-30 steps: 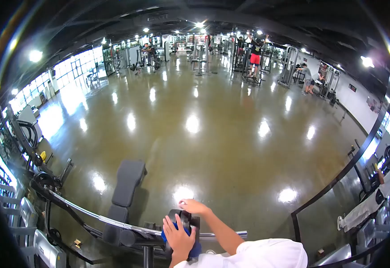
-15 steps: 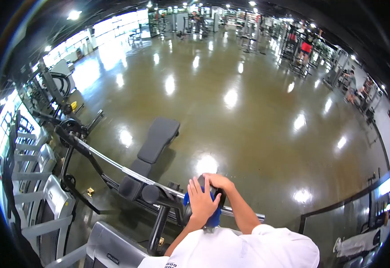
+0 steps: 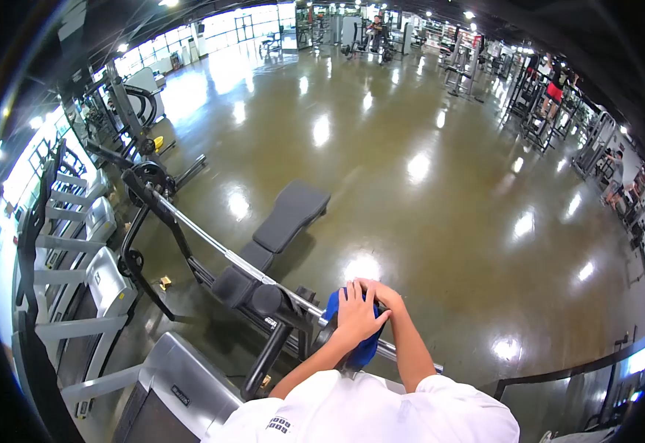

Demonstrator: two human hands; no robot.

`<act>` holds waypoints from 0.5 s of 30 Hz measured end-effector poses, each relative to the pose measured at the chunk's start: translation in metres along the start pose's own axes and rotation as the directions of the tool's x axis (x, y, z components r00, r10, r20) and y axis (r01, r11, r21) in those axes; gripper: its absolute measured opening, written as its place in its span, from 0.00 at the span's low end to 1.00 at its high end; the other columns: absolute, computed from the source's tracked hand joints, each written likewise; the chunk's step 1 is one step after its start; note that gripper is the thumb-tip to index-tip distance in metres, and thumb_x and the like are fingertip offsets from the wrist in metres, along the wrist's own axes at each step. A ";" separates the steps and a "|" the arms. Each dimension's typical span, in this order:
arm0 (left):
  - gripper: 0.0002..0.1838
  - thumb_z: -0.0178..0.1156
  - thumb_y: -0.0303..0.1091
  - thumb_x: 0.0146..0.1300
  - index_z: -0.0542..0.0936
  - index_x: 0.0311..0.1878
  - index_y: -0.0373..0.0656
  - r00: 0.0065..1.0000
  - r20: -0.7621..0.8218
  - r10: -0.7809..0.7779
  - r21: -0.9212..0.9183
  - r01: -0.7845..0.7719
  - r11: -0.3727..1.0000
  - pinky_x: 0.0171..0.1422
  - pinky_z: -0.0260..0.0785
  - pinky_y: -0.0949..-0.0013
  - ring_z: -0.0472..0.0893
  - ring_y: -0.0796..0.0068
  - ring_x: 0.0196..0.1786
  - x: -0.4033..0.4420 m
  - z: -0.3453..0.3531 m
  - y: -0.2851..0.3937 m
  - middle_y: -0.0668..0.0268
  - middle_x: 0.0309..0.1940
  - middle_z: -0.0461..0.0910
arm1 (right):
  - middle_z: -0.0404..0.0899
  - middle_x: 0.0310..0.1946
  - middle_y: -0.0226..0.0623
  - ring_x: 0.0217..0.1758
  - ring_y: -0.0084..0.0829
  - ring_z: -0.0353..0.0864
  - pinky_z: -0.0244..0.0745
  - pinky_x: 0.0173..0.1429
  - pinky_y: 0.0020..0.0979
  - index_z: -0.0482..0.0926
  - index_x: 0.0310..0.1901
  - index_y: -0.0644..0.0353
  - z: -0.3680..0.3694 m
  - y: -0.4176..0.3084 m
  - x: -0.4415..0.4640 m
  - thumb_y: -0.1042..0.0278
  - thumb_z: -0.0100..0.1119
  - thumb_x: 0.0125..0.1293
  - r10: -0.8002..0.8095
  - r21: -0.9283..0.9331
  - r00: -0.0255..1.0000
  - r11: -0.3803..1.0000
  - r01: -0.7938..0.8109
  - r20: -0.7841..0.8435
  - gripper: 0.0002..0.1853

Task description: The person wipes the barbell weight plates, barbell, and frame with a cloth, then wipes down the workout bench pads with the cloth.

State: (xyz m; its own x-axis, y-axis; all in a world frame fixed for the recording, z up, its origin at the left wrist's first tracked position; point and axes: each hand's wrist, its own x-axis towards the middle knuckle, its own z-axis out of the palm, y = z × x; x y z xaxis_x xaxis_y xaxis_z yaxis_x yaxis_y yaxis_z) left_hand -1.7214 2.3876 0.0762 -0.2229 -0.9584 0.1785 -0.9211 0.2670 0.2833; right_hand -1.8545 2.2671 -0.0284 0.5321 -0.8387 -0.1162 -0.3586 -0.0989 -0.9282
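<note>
A blue cloth [image 3: 367, 351] lies over dark weight plates at the right end of a chrome barbell [image 3: 219, 247]. My left hand [image 3: 358, 314] rests on the cloth with its fingers stretched out and apart. Just behind it, my right hand [image 3: 378, 292] reaches over from the right and touches the far top edge of the cloth and the left fingertips. Its fingers are partly hidden behind my left hand. The barbell rests on a black rack beside a grey padded bench [image 3: 291, 215].
Treadmills [image 3: 108, 284] line the left side, one close at the lower left [image 3: 182, 395]. A weight machine [image 3: 149, 173] stands beyond the bar's left end. Machines and several people, one in red shorts [image 3: 554, 91], are far back. A black-framed edge [image 3: 581, 373] runs at lower right.
The view has swung left and down, so the bench and bar appear farther right. The right hand has come closer to the left, and more blue cloth shows at the top of the plates.
</note>
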 end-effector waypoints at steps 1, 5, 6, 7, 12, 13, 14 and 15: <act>0.52 0.64 0.69 0.65 0.66 0.80 0.39 1.000 -0.005 -0.003 0.002 0.003 1.000 0.83 0.50 0.38 0.60 0.33 0.80 -0.003 0.000 -0.001 0.33 0.76 0.64 | 0.87 0.57 0.44 0.55 0.34 0.82 0.76 0.64 0.37 0.79 0.62 0.65 -0.004 -0.014 -0.001 0.47 0.51 0.81 -0.049 0.002 0.995 0.999 0.049 0.091 0.26; 0.56 0.67 0.67 0.62 0.60 0.82 0.36 0.994 -0.105 0.024 -0.078 -0.032 0.996 0.85 0.46 0.35 0.56 0.30 0.81 -0.035 -0.019 -0.002 0.32 0.77 0.60 | 0.84 0.61 0.52 0.63 0.53 0.84 0.78 0.65 0.45 0.82 0.62 0.56 0.014 -0.050 -0.027 0.49 0.41 0.84 0.042 -0.566 0.993 0.818 -0.098 -0.110 0.25; 0.56 0.66 0.66 0.63 0.59 0.83 0.37 0.992 -0.126 0.020 -0.029 -0.024 0.999 0.85 0.44 0.35 0.55 0.29 0.82 -0.043 -0.015 -0.003 0.31 0.78 0.58 | 0.84 0.60 0.51 0.62 0.55 0.82 0.78 0.65 0.46 0.82 0.62 0.55 0.018 -0.060 -0.036 0.50 0.39 0.84 0.014 -0.503 0.985 0.858 -0.102 -0.175 0.25; 0.56 0.66 0.66 0.64 0.57 0.84 0.37 0.989 -0.148 0.014 0.013 -0.013 1.000 0.86 0.43 0.35 0.54 0.29 0.82 -0.047 -0.010 -0.004 0.30 0.79 0.56 | 0.84 0.59 0.51 0.62 0.58 0.81 0.78 0.65 0.48 0.82 0.63 0.55 0.024 -0.063 -0.045 0.51 0.37 0.84 -0.007 -0.439 0.971 0.893 -0.101 -0.237 0.25; 0.54 0.61 0.65 0.70 0.53 0.85 0.38 0.985 -0.168 -0.051 -0.084 0.037 0.996 0.86 0.43 0.37 0.53 0.30 0.83 -0.035 -0.003 -0.009 0.29 0.79 0.54 | 0.89 0.55 0.46 0.58 0.47 0.87 0.80 0.62 0.43 0.84 0.62 0.59 0.007 -0.103 -0.074 0.53 0.43 0.83 0.203 -0.084 0.957 0.971 -0.224 -0.206 0.24; 0.53 0.59 0.65 0.71 0.52 0.86 0.38 0.990 -0.124 -0.060 -0.039 0.056 0.998 0.86 0.43 0.38 0.53 0.30 0.83 -0.029 -0.001 -0.010 0.29 0.79 0.54 | 0.90 0.54 0.45 0.57 0.42 0.88 0.81 0.61 0.40 0.84 0.61 0.61 -0.004 -0.096 -0.075 0.55 0.46 0.82 0.270 0.293 0.955 0.929 -0.225 -0.122 0.23; 0.53 0.57 0.66 0.72 0.52 0.86 0.38 0.990 -0.124 -0.069 -0.036 0.065 0.997 0.86 0.46 0.39 0.56 0.30 0.82 -0.022 -0.004 -0.008 0.28 0.78 0.57 | 0.89 0.54 0.43 0.58 0.35 0.87 0.79 0.62 0.34 0.83 0.62 0.66 -0.020 -0.093 -0.071 0.58 0.50 0.81 0.246 0.466 0.961 0.869 -0.163 -0.123 0.22; 0.53 0.57 0.66 0.72 0.52 0.86 0.38 0.989 -0.133 -0.062 -0.035 0.058 0.998 0.86 0.46 0.39 0.56 0.30 0.82 -0.016 -0.002 -0.008 0.28 0.78 0.57 | 0.89 0.54 0.43 0.58 0.35 0.87 0.79 0.62 0.34 0.83 0.62 0.66 -0.027 -0.089 -0.061 0.58 0.50 0.81 0.239 0.463 0.962 0.873 -0.154 -0.131 0.22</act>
State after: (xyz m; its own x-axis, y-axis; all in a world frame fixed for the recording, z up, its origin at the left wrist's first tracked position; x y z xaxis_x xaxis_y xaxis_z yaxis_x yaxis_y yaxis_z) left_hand -1.7095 2.4010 0.0725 -0.1208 -0.9511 0.2844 -0.9207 0.2145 0.3261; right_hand -1.8761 2.3129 0.0709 0.3258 -0.9007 -0.2875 -0.0400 0.2907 -0.9560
